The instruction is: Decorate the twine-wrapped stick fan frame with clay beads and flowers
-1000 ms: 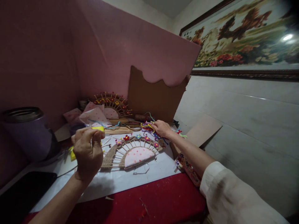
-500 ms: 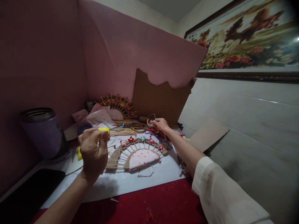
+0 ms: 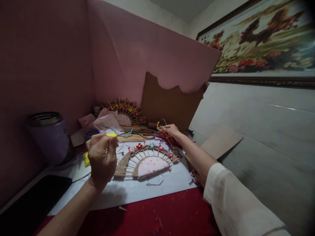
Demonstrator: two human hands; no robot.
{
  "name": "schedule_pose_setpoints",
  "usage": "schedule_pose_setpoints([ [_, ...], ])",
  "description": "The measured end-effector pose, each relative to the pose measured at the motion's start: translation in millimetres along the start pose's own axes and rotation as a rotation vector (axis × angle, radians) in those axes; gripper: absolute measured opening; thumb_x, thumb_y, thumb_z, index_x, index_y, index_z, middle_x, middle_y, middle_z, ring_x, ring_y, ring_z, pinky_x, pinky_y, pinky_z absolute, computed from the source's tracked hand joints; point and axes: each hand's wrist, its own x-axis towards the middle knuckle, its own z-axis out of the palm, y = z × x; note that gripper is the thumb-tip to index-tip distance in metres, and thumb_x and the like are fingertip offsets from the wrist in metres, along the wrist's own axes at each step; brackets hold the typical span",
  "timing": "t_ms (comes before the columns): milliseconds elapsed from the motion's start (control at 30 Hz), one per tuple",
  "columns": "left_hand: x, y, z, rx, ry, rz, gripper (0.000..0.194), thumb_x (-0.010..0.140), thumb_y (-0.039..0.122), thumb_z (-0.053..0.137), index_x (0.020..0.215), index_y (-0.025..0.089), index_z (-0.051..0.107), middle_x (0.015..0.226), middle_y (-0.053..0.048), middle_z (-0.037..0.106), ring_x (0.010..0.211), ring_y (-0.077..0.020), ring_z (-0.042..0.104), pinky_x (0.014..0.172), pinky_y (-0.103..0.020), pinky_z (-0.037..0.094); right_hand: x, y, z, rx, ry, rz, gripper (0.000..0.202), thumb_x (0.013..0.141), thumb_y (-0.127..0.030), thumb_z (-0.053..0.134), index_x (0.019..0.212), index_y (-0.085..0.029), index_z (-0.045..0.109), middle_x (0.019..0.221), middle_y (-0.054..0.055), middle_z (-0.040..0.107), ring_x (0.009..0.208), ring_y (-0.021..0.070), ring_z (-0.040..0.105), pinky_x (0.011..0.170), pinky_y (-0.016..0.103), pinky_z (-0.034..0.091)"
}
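Observation:
My left hand [image 3: 102, 160] is closed around a small bright yellow piece [image 3: 111, 134], whose top edge shows above the fingers; its kind is hidden. At the back, my right hand [image 3: 173, 131] has its fingers pinched together over a heap of coloured yarn [image 3: 169, 140]. A yellow strand and something pale purple show at the fingertips, but what they grip is unclear. Between my hands lies a half-round fan-shaped craft [image 3: 152, 166] of twine, thin sticks and spotted pink fabric. Small felt-like flowers [image 3: 139, 146] in several colours sit along its curved rim.
A similar decorated fan [image 3: 125, 111] stands behind spotted fabric [image 3: 107, 123]. Wooden sticks [image 3: 130, 137] and scissors [image 3: 146, 135] lie near it. On the left are a purple tumbler [image 3: 50, 139] and a black phone [image 3: 36, 200]. Cardboard [image 3: 169, 105] leans at the back.
The whole view has shifted slightly, so things appear a little further right. My right hand stays at the yarn heap with fingers pinched; my left still holds the yellow piece.

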Motion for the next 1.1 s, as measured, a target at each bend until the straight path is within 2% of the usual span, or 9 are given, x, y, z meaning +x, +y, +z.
schedule_pose_setpoints([
  [133, 0, 0, -0.4, -0.01, 0.007, -0.007, 0.027, 0.089, 0.029, 0.045, 0.065, 0.022, 0.053, 0.064, -0.003, 0.057, 0.081, -0.0225, 0.054, 0.079, -0.039, 0.034, -4, 3, 5, -0.088, -0.001, -0.002, 0.03, 0.09, -0.032, 0.053, 0.115, -0.015, 0.054, 0.114, 0.008, 0.057, 0.095, 0.0196, 0.059, 0.08, 0.04, 0.051],
  [233, 1, 1, -1.2, 0.011, -0.016, -0.038, 0.026, 0.09, 0.027, 0.043, 0.066, 0.022, 0.052, 0.066, -0.003, 0.057, 0.083, -0.0223, 0.055, 0.08, -0.039, 0.033, -11, 0, 4, -0.171, 0.066, -0.024, 0.027, 0.086, -0.033, 0.058, 0.105, -0.014, 0.061, 0.103, 0.006, 0.062, 0.091, 0.0204, 0.061, 0.078, 0.037, 0.051],
  [333, 2, 2, -1.6, 0.032, -0.018, -0.075, 0.027, 0.09, 0.025, 0.039, 0.066, 0.022, 0.052, 0.069, -0.004, 0.058, 0.084, -0.0221, 0.055, 0.081, -0.039, 0.034, -24, -8, 3, -0.254, 0.23, -0.063, 0.02, 0.079, -0.033, 0.064, 0.086, -0.016, 0.07, 0.092, 0.009, 0.066, 0.097, 0.0265, 0.059, 0.081, 0.035, 0.045],
  [467, 5, 0, -1.4, 0.047, 0.019, -0.133, 0.027, 0.088, 0.024, 0.036, 0.067, 0.021, 0.054, 0.07, -0.004, 0.06, 0.082, -0.0217, 0.054, 0.08, -0.038, 0.036, -50, -22, 4, -0.296, 0.45, -0.153, 0.02, 0.079, -0.034, 0.061, 0.085, -0.019, 0.072, 0.111, 0.013, 0.059, 0.112, 0.028, 0.047, 0.086, 0.035, 0.04],
  [667, 11, -13, 0.1, 0.089, 0.009, -0.219, 0.027, 0.086, 0.025, 0.038, 0.064, 0.021, 0.052, 0.068, -0.004, 0.058, 0.079, -0.0213, 0.053, 0.078, -0.036, 0.037, -91, -37, 19, -0.154, 0.513, -0.262, 0.022, 0.081, -0.036, 0.058, 0.084, -0.019, 0.072, 0.089, 0.007, 0.066, 0.082, 0.0197, 0.059, 0.072, 0.028, 0.043],
  [767, 13, -21, 2.7, 0.137, -0.029, -0.259, 0.028, 0.086, 0.028, 0.038, 0.063, 0.021, 0.052, 0.067, -0.004, 0.057, 0.079, -0.0219, 0.052, 0.076, -0.036, 0.037, -111, -37, 33, -0.056, 0.536, -0.341, 0.025, 0.086, -0.034, 0.051, 0.083, -0.017, 0.069, 0.085, 0.005, 0.067, 0.078, 0.0159, 0.06, 0.071, 0.024, 0.044],
  [900, 12, -27, 7.8, 0.193, -0.157, -0.229, 0.031, 0.083, 0.037, 0.044, 0.06, 0.02, 0.056, 0.064, -0.005, 0.057, 0.077, -0.0236, 0.053, 0.072, -0.037, 0.035, -128, -30, 50, 0.065, 0.69, -0.476, 0.025, 0.09, -0.031, 0.046, 0.078, -0.017, 0.063, 0.086, 0.006, 0.064, 0.086, 0.0177, 0.057, 0.08, 0.028, 0.043],
  [1000, 7, -31, 11.9, 0.338, -0.362, -0.136, 0.023, 0.081, 0.032, 0.048, 0.068, 0.021, 0.063, 0.074, -0.008, 0.065, 0.085, -0.0269, 0.053, 0.074, -0.039, 0.034, -132, -18, 61, 0.111, 0.797, -0.602, 0.024, 0.091, -0.029, 0.045, 0.077, -0.018, 0.061, 0.084, 0.007, 0.062, 0.086, 0.0186, 0.055, 0.081, 0.031, 0.042],
  [1100, 0, -38, 16.1, 0.489, -0.604, -0.043, 0.019, 0.077, 0.02, 0.049, 0.072, 0.022, 0.067, 0.082, -0.01, 0.069, 0.089, -0.0296, 0.05, 0.072, -0.04, 0.033, -132, -5, 71, 0.045, 0.818, -0.661, 0.02, 0.091, -0.026, 0.045, 0.082, -0.018, 0.062, 0.088, 0.007, 0.062, 0.087, 0.0188, 0.053, 0.082, 0.033, 0.041],
])
